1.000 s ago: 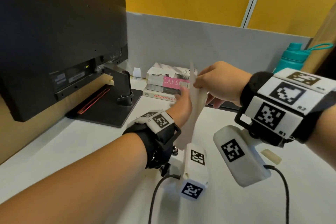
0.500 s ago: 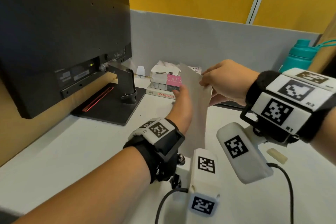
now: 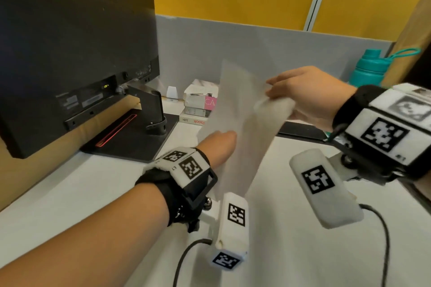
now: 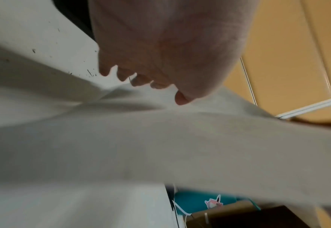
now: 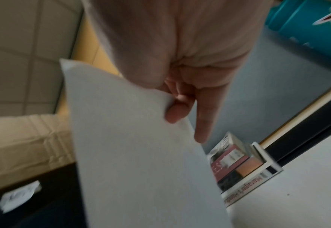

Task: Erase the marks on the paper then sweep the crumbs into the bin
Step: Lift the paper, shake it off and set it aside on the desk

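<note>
Both hands are holding the paper [image 3: 242, 123] up off the desk [image 3: 70, 198], tilted steeply above its middle. The right hand [image 3: 310, 95] is pinching the sheet's upper edge, thumb on one face and curled fingers [image 5: 177, 111] behind. The left hand [image 3: 218, 147] is gripping the lower part, fingertips [image 4: 121, 77] pressing into the sheet. A stack of books [image 3: 198, 107] is lying near the desk's far edge, beside the monitor stand [image 3: 149, 119].
</note>
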{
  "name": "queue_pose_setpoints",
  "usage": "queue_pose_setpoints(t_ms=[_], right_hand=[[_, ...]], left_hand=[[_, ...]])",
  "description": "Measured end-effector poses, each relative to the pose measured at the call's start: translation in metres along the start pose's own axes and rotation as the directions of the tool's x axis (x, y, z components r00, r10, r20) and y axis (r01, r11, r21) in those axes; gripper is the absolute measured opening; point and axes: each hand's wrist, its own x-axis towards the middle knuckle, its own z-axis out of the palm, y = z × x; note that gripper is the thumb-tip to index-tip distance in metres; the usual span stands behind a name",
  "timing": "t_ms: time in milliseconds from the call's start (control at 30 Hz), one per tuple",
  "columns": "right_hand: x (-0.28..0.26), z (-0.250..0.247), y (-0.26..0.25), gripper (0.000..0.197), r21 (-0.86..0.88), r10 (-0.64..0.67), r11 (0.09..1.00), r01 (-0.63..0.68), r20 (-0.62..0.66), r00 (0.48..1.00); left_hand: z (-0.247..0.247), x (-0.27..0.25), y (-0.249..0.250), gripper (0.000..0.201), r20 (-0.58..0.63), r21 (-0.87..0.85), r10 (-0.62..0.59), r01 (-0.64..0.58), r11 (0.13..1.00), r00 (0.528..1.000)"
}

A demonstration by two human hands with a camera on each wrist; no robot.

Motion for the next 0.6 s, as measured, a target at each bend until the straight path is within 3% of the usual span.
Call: queue_pose_setpoints(t_ms=[67,133,167,233,333,400,467,533,600], right_hand=[[-0.006,-0.023,0.009,0.027,0.145,0.024,0.989,-0.019,-0.032,0.999],[-0.015,-0.047,0.019,0.024,0.254,0.061,0.966,-0.047,-0.048,0.997],[-0.021,-0.058,0.025,0.023,0.282,0.073,0.958,-0.053,-0.062,0.995],[-0.028,-0.082,0.041,0.026,0.252,0.105,0.965,-0.073,-0.116,0.988],[-0.035,-0.119,0.072,0.031,-0.11,0.172,0.973,-0.203,-0.243,0.955],[-0.039,-0.14,0.094,0.04,-0.397,0.204,0.862,-0.316,-0.3,0.932],[-0.042,-0.155,0.118,0.047,-0.614,0.221,0.686,-0.39,-0.335,0.916],[-0.045,-0.166,0.142,0.054,-0.697,0.242,0.571,-0.434,-0.362,0.9],[-0.047,-0.177,0.164,0.056,-0.701,0.274,0.538,-0.469,-0.38,0.883]], left_hand=[[-0.002,-0.001,0.001,0.046,0.03,-0.022,-0.059,0.06,0.998,0.998],[0.003,-0.011,0.006,0.028,0.093,-0.173,-0.129,0.143,0.974,0.987],[0.007,-0.013,0.008,0.019,0.127,-0.227,-0.132,0.159,0.961,0.983],[0.019,-0.015,0.016,0.021,0.15,-0.319,-0.074,0.12,0.94,0.986],[0.039,-0.013,0.035,0.031,-0.015,-0.325,0.148,-0.145,0.935,0.989],[0.058,-0.016,0.046,0.043,-0.014,-0.283,0.274,-0.267,0.921,0.962],[0.08,-0.02,0.056,0.059,0.046,-0.204,0.323,-0.308,0.929,0.945],[0.105,-0.018,0.061,0.056,0.072,-0.064,0.343,-0.339,0.939,0.937],[0.133,-0.013,0.063,0.053,0.096,0.043,0.348,-0.353,0.935,0.933]])
